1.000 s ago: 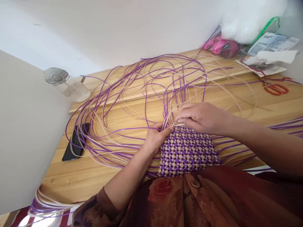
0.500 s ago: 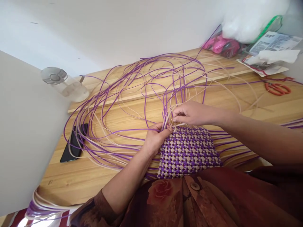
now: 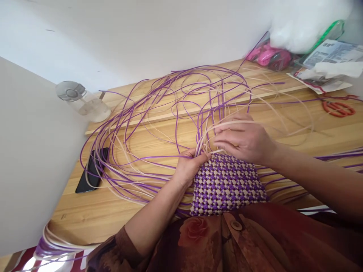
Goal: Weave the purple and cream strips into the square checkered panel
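A woven mat-like piece (image 3: 229,185) in a purple and beige check lies against my front, with long plastic strands running out of its edges. My left hand (image 3: 187,166) is closed at its upper left corner, thumb on the weave, pinching the corner and the strands rising there. Just above the top edge is my right hand (image 3: 245,139), its fingers curled round a beige strand (image 3: 217,152) that leaves the corner; the fingertips are partly hidden. Another beige strand (image 3: 235,122) passes across the backs of the right fingers.
Loose purple and beige strands (image 3: 127,113) loop widely over the wooden table (image 3: 70,206). A black phone (image 3: 92,170) lies under some of them at left, beyond it a clear bottle (image 3: 95,109). Orange-handled scissors (image 3: 338,108), papers (image 3: 331,53) and a pink-filled bag (image 3: 268,56) sit at right.
My right hand has moved right, away from the corner, and turned so its back shows more. A beige strand now lies across its fingers. The left hand keeps its hold on the corner.
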`<action>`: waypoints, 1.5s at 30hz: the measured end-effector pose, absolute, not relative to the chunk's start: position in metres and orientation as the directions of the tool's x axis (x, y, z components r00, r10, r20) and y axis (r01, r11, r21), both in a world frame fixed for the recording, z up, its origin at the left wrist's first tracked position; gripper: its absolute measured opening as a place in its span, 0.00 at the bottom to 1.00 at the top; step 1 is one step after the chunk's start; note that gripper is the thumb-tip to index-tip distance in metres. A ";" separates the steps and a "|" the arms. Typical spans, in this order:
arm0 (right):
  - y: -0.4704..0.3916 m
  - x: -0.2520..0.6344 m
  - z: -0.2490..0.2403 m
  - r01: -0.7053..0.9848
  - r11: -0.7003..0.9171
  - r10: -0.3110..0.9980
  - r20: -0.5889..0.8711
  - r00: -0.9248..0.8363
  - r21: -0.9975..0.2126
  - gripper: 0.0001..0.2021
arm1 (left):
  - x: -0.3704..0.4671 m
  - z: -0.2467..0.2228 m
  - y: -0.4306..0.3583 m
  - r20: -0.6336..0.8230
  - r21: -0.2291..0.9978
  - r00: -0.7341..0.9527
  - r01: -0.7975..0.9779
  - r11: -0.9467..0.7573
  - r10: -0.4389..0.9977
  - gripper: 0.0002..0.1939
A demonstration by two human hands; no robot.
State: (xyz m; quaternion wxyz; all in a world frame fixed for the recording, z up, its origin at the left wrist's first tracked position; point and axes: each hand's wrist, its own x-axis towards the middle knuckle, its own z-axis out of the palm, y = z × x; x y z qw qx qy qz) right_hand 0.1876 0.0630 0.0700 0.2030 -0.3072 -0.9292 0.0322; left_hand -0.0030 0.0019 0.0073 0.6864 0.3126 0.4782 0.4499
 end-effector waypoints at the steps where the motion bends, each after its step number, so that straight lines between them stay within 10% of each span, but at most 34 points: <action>1: 0.059 0.192 0.070 0.549 0.823 0.565 0.316 -0.762 -0.147 0.12 | -0.003 0.008 0.002 -0.379 0.856 0.137 -0.323 0.403 0.915 0.16; 5: 0.044 0.201 0.074 0.574 0.806 0.590 0.130 -0.797 -0.142 0.14 | -0.003 0.005 0.003 -0.373 0.862 0.135 -0.316 0.397 0.918 0.15; 10: 0.022 0.191 0.096 0.627 0.639 0.673 -0.070 -0.736 -0.446 0.12 | -0.004 0.001 0.003 -0.363 0.848 0.166 -0.350 0.399 0.917 0.13; 20: 0.053 0.174 0.070 0.322 0.283 0.696 -0.037 -0.717 -0.904 0.11 | -0.007 0.004 0.003 -0.361 0.825 0.206 -0.384 0.415 0.909 0.17; 26: 0.067 0.173 0.055 0.372 0.201 0.763 -0.093 -0.640 -0.906 0.08 | -0.007 0.007 0.004 -0.401 0.792 0.213 -0.409 0.454 0.891 0.17; 33: 0.054 0.160 0.068 0.505 0.602 0.715 0.138 -0.685 -0.618 0.13 | -0.008 0.004 0.005 -0.340 0.811 0.205 -0.431 0.397 0.918 0.14; 39: 0.067 0.172 0.054 0.456 0.302 0.805 -0.033 -0.593 -0.837 0.15 | -0.007 0.006 0.003 -0.379 0.787 0.212 -0.438 0.434 0.901 0.15; 45: 0.052 0.160 0.064 0.473 0.593 0.706 0.138 -0.694 -0.652 0.15 | -0.007 0.001 0.006 -0.326 0.809 0.205 -0.444 0.385 0.923 0.13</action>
